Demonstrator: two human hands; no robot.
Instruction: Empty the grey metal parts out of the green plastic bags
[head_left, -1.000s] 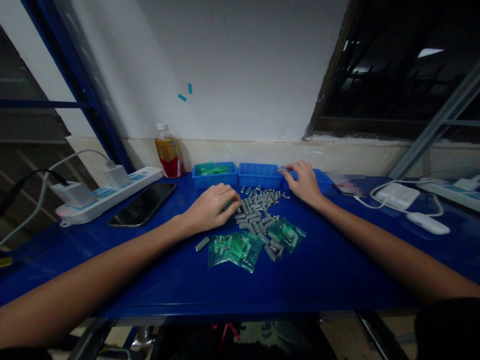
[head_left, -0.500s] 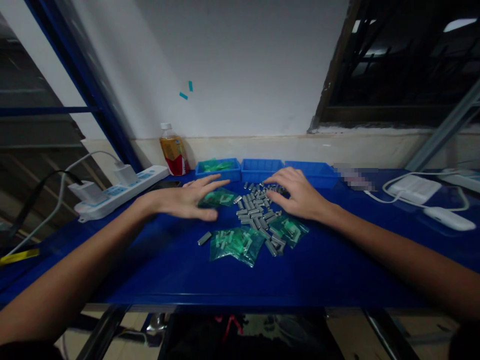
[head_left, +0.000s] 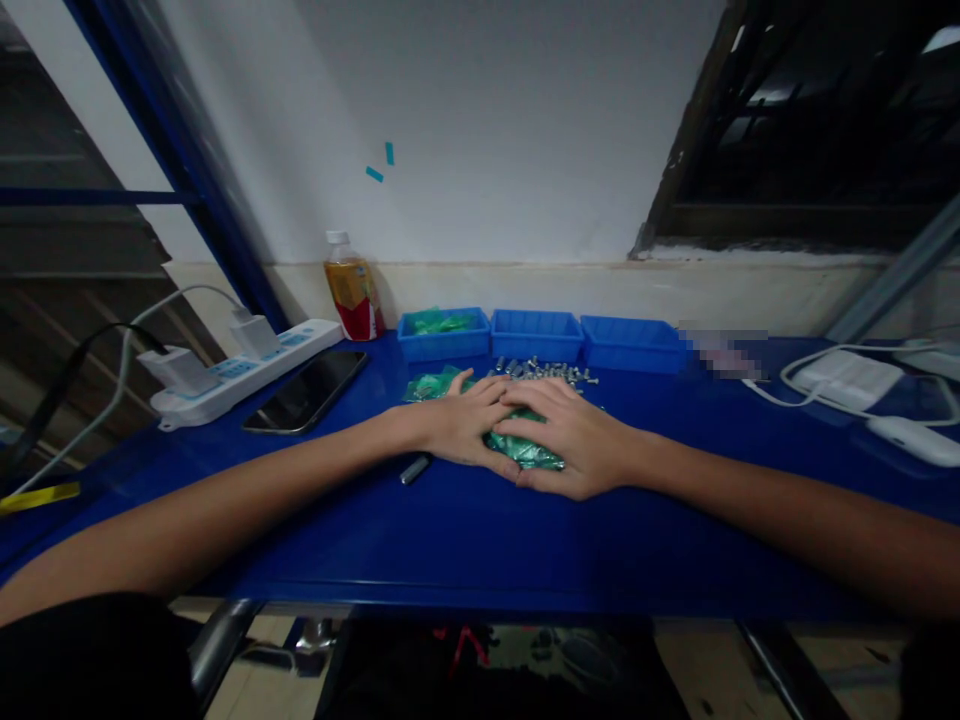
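The tabletop (head_left: 480, 560) is deep blue, the bins (head_left: 634, 347) brighter blue; I see green bags (head_left: 535, 456), silver-grey metal parts (head_left: 555, 373), black phone (head_left: 309, 392), amber-and-red bottle (head_left: 352, 298).

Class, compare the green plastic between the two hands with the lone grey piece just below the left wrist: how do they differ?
Colour: the green plastic is vivid, the grey piece muted and metallic-looking. Shape: the green plastic looks crumpled, the grey piece rod-like. Cover: the left hand and right hand partly hide the green plastic, while the grey piece lies outside both. Shared: both are on the blue tabletop.
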